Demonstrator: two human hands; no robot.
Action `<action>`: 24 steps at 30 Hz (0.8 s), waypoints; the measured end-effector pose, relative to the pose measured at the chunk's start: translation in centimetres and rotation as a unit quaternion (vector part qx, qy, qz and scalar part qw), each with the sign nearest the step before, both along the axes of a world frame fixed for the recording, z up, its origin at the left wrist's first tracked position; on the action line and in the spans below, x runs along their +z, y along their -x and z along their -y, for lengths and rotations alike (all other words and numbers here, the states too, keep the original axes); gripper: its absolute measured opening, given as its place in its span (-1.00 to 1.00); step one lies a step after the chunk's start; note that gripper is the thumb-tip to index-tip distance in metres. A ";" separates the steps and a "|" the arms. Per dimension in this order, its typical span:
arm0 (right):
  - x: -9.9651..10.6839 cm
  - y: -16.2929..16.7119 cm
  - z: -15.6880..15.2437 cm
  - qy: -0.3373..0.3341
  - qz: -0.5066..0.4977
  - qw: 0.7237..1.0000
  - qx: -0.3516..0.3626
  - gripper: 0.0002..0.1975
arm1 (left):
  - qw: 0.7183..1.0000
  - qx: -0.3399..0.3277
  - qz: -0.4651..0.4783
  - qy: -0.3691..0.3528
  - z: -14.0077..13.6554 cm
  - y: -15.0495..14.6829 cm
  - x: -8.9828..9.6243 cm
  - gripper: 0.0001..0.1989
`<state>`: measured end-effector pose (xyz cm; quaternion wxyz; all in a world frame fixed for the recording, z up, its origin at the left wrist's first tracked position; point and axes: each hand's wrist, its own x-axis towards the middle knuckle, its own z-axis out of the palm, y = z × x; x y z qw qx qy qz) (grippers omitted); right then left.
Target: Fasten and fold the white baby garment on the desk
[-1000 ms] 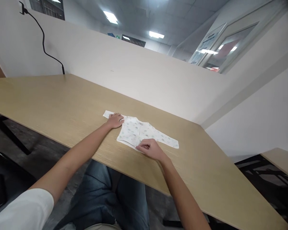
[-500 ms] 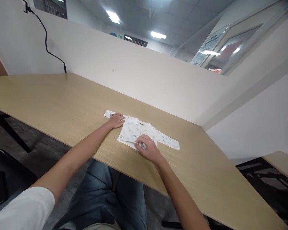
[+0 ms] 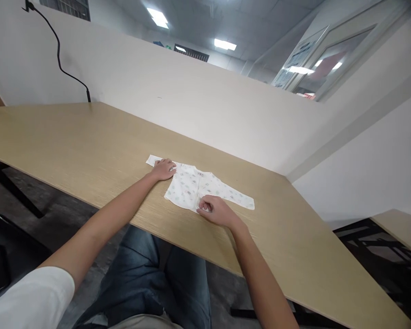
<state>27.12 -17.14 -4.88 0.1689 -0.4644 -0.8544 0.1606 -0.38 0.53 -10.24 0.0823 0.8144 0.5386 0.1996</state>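
A small white long-sleeved baby shirt (image 3: 185, 186) with a pale print lies spread on the wooden table, its neck label facing the wall. One sleeve points left and the other stretches out to the right. My left hand (image 3: 164, 169) rests flat with its fingers extended over the left sleeve where it joins the body. At the lower front edge, by the middle opening, my right hand (image 3: 217, 210) is closed in a pinch on the shirt's fabric. That hand covers the lower right part of the shirt.
The table (image 3: 99, 151) runs up to a white partition wall (image 3: 198, 105). A black gooseneck holder (image 3: 60, 59) rises at the back left corner. A black chair (image 3: 13, 256) stands at the lower left. Another table (image 3: 400, 228) is at the right.
My right hand has moved slightly right with the shirt's lower front edge. The hem, lifted before, now lies flatter. My left hand stays on the sleeve; the view has shifted a little.
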 end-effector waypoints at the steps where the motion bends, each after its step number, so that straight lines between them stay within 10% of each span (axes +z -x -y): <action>1: 0.0 0.0 0.0 0.001 -0.005 1.000 0.003 -0.89 | 1.000 0.000 0.001 0.001 0.0 0.0 0.0 -0.54; 10: 1.1 -0.3 0.5 0.004 -0.064 0.997 0.034 -0.83 | 1.000 0.000 0.003 -0.002 0.4 0.0 0.2 -0.55; 17: -2.1 -0.7 -4.0 -0.126 -0.101 0.977 -0.137 -0.66 | 0.997 -0.007 0.027 -0.075 1.6 -1.3 1.5 -0.58; 24: -5.7 -0.5 -7.0 -0.066 0.049 0.987 -0.135 -0.45 | 0.973 -0.221 -0.030 -0.061 5.5 -6.1 1.2 -0.50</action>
